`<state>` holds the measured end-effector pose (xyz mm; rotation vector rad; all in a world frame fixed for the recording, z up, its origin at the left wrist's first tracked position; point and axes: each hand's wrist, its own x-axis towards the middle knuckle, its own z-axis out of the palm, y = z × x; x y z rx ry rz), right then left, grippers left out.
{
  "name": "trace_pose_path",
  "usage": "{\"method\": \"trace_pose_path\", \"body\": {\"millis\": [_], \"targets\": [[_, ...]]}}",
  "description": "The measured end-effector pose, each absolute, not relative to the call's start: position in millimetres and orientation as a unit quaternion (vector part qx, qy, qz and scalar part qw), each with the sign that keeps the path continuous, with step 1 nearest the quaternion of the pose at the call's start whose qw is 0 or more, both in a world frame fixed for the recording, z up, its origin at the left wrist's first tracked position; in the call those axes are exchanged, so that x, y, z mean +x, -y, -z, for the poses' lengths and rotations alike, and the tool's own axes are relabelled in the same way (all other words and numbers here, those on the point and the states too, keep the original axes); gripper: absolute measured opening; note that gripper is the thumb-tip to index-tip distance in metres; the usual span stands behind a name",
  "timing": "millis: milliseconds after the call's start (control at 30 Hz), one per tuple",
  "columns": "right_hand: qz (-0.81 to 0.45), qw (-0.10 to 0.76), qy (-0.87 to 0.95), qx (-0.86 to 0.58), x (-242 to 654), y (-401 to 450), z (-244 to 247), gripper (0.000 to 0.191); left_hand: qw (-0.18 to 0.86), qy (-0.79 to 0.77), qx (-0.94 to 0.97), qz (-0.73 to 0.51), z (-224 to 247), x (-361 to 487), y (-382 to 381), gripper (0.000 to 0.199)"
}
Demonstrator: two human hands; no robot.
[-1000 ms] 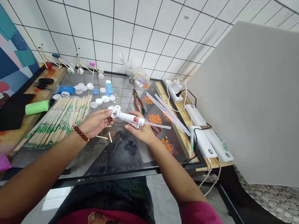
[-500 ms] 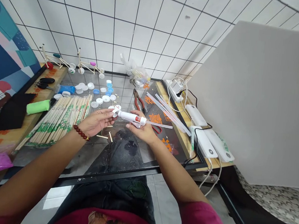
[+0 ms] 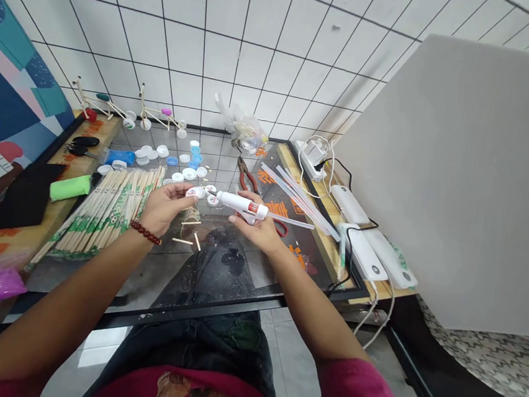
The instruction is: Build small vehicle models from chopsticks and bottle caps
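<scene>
My right hand [image 3: 260,230] is wrapped around a white hot glue gun [image 3: 236,204], its nozzle pointing left. A clear glue stick [image 3: 290,220] sticks out of the gun's back end. My left hand [image 3: 164,206] pinches a white bottle cap [image 3: 194,193] between thumb and fingers. The nozzle tip is close to this cap; whether they touch I cannot tell. More white caps with printed tops, one of them a cap [image 3: 212,200] under the nozzle, lie right beside it. Below my hands, short wooden stick pieces [image 3: 197,241] rest on the dark glass tabletop [image 3: 153,281].
Wrapped chopsticks [image 3: 104,214] lie at left, loose white and blue caps [image 3: 189,173] behind. Red-handled pliers [image 3: 247,175] and spare glue sticks [image 3: 297,195] are at right, near white power banks [image 3: 362,251] with cables. Small stick models [image 3: 151,113] stand by the wall.
The glue gun has shifted slightly right and its nozzle has drawn back a little. The cap in my left hand has turned flatter and moved left, and more caps show near the nozzle.
</scene>
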<state>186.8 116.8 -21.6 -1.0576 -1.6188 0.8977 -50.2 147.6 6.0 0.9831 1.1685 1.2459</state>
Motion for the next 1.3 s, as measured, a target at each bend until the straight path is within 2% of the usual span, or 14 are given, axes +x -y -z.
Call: {"method": "trace_pose_path", "body": {"millis": [100, 167, 333, 567, 1067, 1200, 1300], "targets": [[-0.381, 0.487, 0.662, -0.424, 187, -117, 21, 0.061, 0.343, -0.513, 0.585, -0.526, -5, -52, -143, 0.025], [-0.382, 0.483, 0.666, -0.422, 186, -116, 21, 0.061, 0.263, -0.489, 0.645, -0.525, -4, -54, -142, 0.024], [-0.397, 0.464, 0.67, -0.423, 183, -113, 22, 0.066, 0.24, -0.437, 0.699, -0.512, 2, -58, -142, 0.021], [-0.36, 0.44, 0.697, -0.436, 184, -113, 26, 0.063, 0.108, -0.452, 0.784, -0.411, 2, -54, -138, 0.025], [-0.365, 0.438, 0.692, -0.443, 187, -116, 30, 0.068, 0.115, -0.496, 0.754, -0.414, 2, -61, -143, 0.024], [-0.357, 0.461, 0.681, -0.444, 191, -117, 25, 0.067, 0.111, -0.535, 0.747, -0.379, 3, -73, -154, 0.024], [-0.349, 0.475, 0.673, -0.447, 193, -119, 20, 0.068, 0.148, -0.548, 0.747, -0.346, 6, -77, -159, 0.021]]}}
